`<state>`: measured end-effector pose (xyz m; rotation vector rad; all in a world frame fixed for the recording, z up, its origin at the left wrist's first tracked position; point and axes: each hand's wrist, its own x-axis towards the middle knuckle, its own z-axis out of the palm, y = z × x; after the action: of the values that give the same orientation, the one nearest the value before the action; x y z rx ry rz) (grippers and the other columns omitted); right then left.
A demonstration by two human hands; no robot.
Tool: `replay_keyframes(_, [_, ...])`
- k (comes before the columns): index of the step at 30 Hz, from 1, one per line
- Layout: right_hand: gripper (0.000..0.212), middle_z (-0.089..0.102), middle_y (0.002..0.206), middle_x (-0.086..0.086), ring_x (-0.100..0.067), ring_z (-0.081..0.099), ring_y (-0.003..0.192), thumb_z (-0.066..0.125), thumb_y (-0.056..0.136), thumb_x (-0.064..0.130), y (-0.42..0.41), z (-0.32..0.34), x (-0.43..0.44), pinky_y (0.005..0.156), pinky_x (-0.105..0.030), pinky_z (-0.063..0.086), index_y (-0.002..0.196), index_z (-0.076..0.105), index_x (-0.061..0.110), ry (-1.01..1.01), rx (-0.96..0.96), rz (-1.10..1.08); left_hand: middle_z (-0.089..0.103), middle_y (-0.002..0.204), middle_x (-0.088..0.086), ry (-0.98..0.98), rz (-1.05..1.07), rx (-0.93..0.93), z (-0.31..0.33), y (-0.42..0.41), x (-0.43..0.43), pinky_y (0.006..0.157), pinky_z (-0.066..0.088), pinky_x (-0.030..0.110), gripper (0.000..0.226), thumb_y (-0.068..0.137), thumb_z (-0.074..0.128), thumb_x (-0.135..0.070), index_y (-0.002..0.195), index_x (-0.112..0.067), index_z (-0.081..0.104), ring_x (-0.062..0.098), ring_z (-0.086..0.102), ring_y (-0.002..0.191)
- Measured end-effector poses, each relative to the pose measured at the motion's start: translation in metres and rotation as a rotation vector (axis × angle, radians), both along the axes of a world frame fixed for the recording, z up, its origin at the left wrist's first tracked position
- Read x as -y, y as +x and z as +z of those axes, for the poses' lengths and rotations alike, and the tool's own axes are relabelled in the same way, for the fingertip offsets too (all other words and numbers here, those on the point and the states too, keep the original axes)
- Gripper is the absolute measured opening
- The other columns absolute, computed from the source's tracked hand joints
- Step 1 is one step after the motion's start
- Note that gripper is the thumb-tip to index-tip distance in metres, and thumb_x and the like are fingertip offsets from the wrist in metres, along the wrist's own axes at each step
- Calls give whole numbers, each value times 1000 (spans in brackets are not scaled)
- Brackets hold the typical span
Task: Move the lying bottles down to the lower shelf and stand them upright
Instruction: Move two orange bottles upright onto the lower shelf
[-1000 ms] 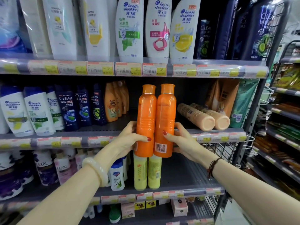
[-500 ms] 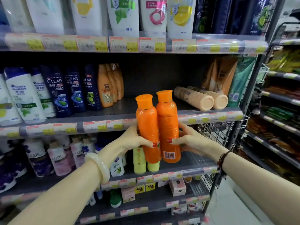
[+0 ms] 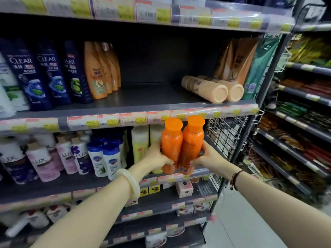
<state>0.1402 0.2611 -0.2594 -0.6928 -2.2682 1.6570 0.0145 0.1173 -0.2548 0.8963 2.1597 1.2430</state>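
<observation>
Two orange bottles stand upright side by side in my hands, in front of the lower shelf [image 3: 200, 171]. My left hand [image 3: 155, 155] grips the left orange bottle [image 3: 171, 142]. My right hand [image 3: 206, 156] grips the right orange bottle [image 3: 192, 140]. Their bases hang at about the height of the lower shelf's front edge; whether they touch it I cannot tell. On the shelf above, two beige bottles [image 3: 206, 88] lie on their sides with their bases toward me.
Yellow bottles [image 3: 140, 145] stand on the lower shelf just behind my hands, with white and pink bottles [image 3: 71, 158] further left. Dark blue and orange shampoo bottles [image 3: 53, 72] fill the upper shelf's left part. A wire basket [image 3: 223, 133] hangs at the right end.
Both hands have carried the two orange bottles downward, from in front of the upper shelf's edge to the level of the lower shelf. The view has tilted down.
</observation>
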Motion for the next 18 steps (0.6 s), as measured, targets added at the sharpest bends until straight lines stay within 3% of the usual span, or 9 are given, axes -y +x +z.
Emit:
replay_keyframes(2, [68,63,104,1,-24,61,104,70,67,-14,-2,-5,-7,74,-30,54,120,45,22,21,-9,-18,59,129,11,27,35,8,-6,2,-9,98,48,43,83,63,81,-3,135,-16,41,29,55,119])
replay_keyframes(5, [68,62,102,1,-23,60,101,70,67,-15,-6,-15,-21,77,-35,54,116,45,25,17,-36,-43,59,128,11,68,83,26,-15,3,-25,90,46,34,78,65,79,1,133,-13,43,29,56,119])
replay_keyframes(10, [65,61,109,-5,-23,57,107,70,68,-14,-17,-33,-49,83,-34,47,116,44,21,55,-58,-38,59,128,12,114,160,-15,-36,2,-52,101,45,44,79,62,81,-1,131,-12,45,29,55,120])
replay_keyframes(15, [67,61,111,-8,-23,57,108,70,68,-15,-27,-57,-72,83,-32,47,124,45,12,88,-45,-13,57,129,12,106,215,-55,-59,2,-72,97,45,38,83,62,81,-2,134,-10,40,30,54,121])
replay_keyframes(18, [68,61,112,-9,-26,57,110,70,67,-15,-34,-71,-81,86,-37,49,124,45,11,80,-55,-4,56,130,14,118,257,-88,-70,0,-80,101,44,41,81,64,80,-3,133,-10,38,31,53,122])
